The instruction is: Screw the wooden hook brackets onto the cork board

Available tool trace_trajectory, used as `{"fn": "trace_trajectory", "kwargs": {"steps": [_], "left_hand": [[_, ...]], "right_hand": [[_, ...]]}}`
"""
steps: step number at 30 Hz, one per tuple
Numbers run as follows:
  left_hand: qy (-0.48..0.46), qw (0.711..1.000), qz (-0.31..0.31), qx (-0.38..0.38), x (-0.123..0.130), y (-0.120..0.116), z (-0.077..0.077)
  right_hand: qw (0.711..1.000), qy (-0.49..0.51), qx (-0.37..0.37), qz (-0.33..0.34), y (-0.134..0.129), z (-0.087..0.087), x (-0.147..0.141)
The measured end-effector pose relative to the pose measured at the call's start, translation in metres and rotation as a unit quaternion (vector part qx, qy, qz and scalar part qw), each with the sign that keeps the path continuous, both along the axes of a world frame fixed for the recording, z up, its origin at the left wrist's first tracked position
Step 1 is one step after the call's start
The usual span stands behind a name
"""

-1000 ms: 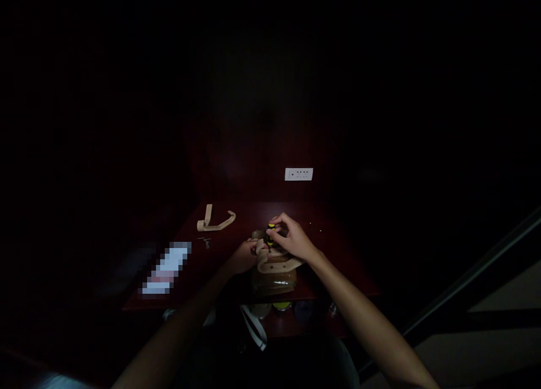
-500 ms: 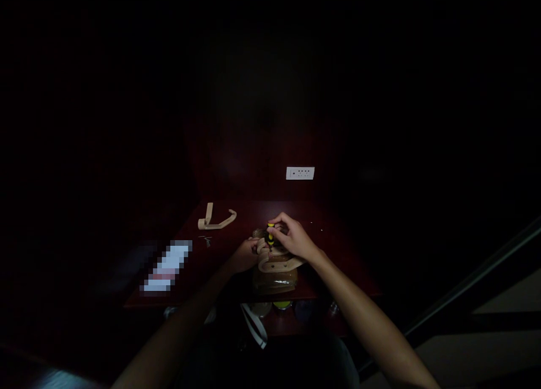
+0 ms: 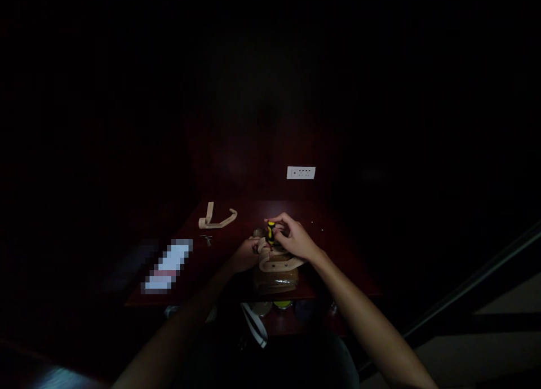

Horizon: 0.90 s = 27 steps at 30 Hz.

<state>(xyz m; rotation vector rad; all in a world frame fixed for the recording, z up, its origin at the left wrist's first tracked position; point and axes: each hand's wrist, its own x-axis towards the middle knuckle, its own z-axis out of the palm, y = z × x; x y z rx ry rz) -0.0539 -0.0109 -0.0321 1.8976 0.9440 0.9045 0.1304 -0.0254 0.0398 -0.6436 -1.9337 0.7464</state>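
The scene is very dark. My right hand (image 3: 291,238) grips a short yellow-and-black screwdriver (image 3: 271,231), held upright over a pale wooden curved piece (image 3: 276,261). My left hand (image 3: 244,256) holds that wooden piece from its left side. The piece rests on a brownish block or bag (image 3: 275,279) near the front edge of the dark red table (image 3: 338,265). The screwdriver's tip is hidden behind the wood and my fingers.
A second pale wooden hook-shaped part (image 3: 217,218) lies at the table's back left, with small screws (image 3: 205,239) beside it. A blurred-out white object (image 3: 168,266) lies at the left. A white wall socket (image 3: 300,172) is behind. Round lids (image 3: 274,306) show under the table's edge.
My right hand's fingers have shifted slightly around the screwdriver handle, as if twisting it. Both hands and the wooden piece stay in place.
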Motion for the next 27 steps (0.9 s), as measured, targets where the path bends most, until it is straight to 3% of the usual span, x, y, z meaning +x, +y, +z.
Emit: {"fn": "trace_trajectory", "kwargs": {"steps": [5, 10, 13, 18, 23, 27], "left_hand": [[0.021, 0.999, -0.001, 0.026, -0.0012, 0.0016, -0.0017], [0.034, 0.998, 0.003, 0.049, -0.0024, 0.0030, -0.0026], [0.026, 0.999, 0.006, 0.036, -0.0021, 0.0027, -0.0024], [0.017, 1.000, -0.003, 0.012, -0.0002, 0.0005, 0.0008], [0.002, 1.000, -0.011, -0.004, 0.0008, -0.0001, 0.0011], [0.013, 1.000, 0.010, 0.001, -0.0001, 0.0005, -0.0009]], "right_hand": [[0.999, -0.001, -0.033, 0.007, 0.0043, -0.0060, 0.0007], [0.996, -0.011, 0.034, -0.076, 0.0089, -0.0098, -0.0018], [0.994, -0.016, 0.051, -0.091, 0.0086, -0.0089, -0.0036], [0.998, 0.007, 0.055, -0.036, 0.0042, -0.0041, -0.0055], [0.999, 0.014, -0.016, 0.027, 0.0025, -0.0047, -0.0057], [0.998, 0.006, 0.019, -0.065, 0.0087, -0.0079, -0.0040]]}}
